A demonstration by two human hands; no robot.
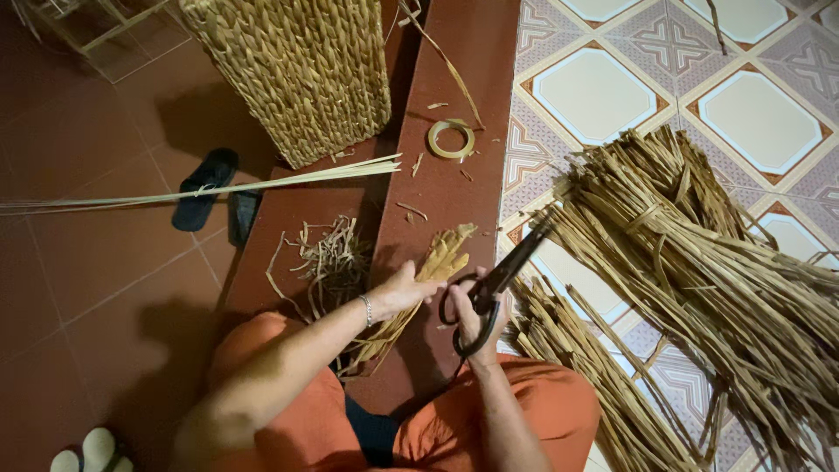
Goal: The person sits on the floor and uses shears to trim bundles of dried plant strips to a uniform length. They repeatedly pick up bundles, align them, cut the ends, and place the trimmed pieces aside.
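Red-brown floor tiles on one side, patterned pale tiles on the other, with a dark red raised step point(454, 79) between them as the landmark. Left hand point(404, 290) is closed round a short bundle of dried fibre strips point(437, 262) lying on the step; right hand point(472, 322) has its fingers through the loops of black scissors point(502, 275), blades parted and pointing off the step's right edge. For a clean cut, best to keep the bundle gripped tight and its ends level, blades square across. Woven basket point(301, 70) stands at the step's far end, tape roll point(451, 139) just beyond the bundle, loose trimmings point(332, 262) left of it. Big heap of dried stalks point(699, 280) lies right of the step; black sandals point(205, 188) lie left of it.
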